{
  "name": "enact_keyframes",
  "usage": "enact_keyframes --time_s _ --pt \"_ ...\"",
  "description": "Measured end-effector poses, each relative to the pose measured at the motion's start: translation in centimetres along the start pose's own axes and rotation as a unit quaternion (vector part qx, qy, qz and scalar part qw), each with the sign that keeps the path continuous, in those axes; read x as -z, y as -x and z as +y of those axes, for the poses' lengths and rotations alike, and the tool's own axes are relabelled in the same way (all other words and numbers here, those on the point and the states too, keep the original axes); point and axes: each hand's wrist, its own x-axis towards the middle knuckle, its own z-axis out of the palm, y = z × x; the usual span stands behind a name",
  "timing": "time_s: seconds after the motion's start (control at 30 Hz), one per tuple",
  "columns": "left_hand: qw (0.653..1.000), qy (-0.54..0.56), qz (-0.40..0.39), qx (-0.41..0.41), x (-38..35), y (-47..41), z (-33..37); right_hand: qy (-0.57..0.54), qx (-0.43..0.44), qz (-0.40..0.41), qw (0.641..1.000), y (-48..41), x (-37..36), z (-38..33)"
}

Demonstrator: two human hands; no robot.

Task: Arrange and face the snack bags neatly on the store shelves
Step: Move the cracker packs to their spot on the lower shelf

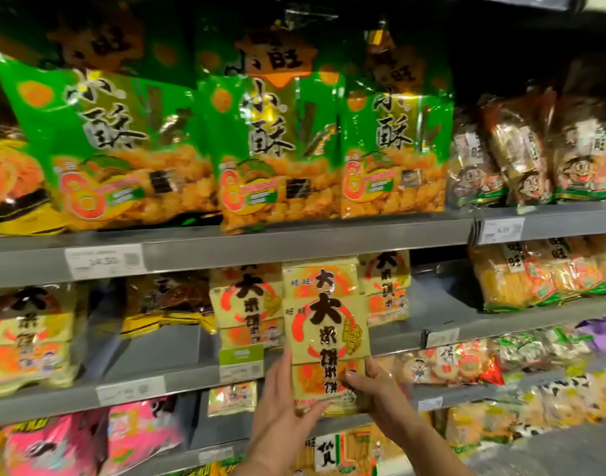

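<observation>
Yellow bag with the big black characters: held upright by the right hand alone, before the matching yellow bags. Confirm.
Wrong on one count: the head view shows both hands holding the yellow bag, left hand at its lower left, right hand at its lower right. The rest holds: upright, before the matching yellow bags.

Glossy plastic snack bags (325, 324); matt grey metal shelves (294, 242).
</observation>
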Motion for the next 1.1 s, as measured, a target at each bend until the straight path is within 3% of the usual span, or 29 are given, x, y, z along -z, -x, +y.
enact_keyframes --time_s 0.1,0.23,0.47,0.57,0.7,0.83,1.1 --pt "1.0 -0.013 0.008 0.005 -2.9 -3.4 3.3 0.016 0.011 0.032 0.999 -1.7 3.9 -1.8" --pt "0.997 -0.015 0.073 0.012 -4.8 -7.8 5.0 0.133 0.036 0.033 0.99 -6.7 6.2 -4.8" --pt "0.984 -0.141 0.108 0.002 -5.7 -11.1 4.2 0.296 0.086 0.183 0.933 -11.2 4.6 -4.4" --pt "0.979 -0.155 0.133 0.004 -6.2 -10.8 3.7 0.305 0.129 0.189 0.924 -11.3 3.9 -3.7" --pt "0.976 -0.166 0.136 0.04 -6.7 -10.2 2.8 0.393 0.207 0.19 0.876 -11.1 3.2 -3.6" --pt "0.958 -0.244 0.141 0.05 -7.1 -9.6 2.6 0.416 0.214 0.185 0.864 -11.3 2.9 -3.2" --pt "0.938 -0.309 0.063 0.146 -6.8 -12.3 4.6 0.486 0.223 0.203 0.82 -13.2 2.2 -3.4"
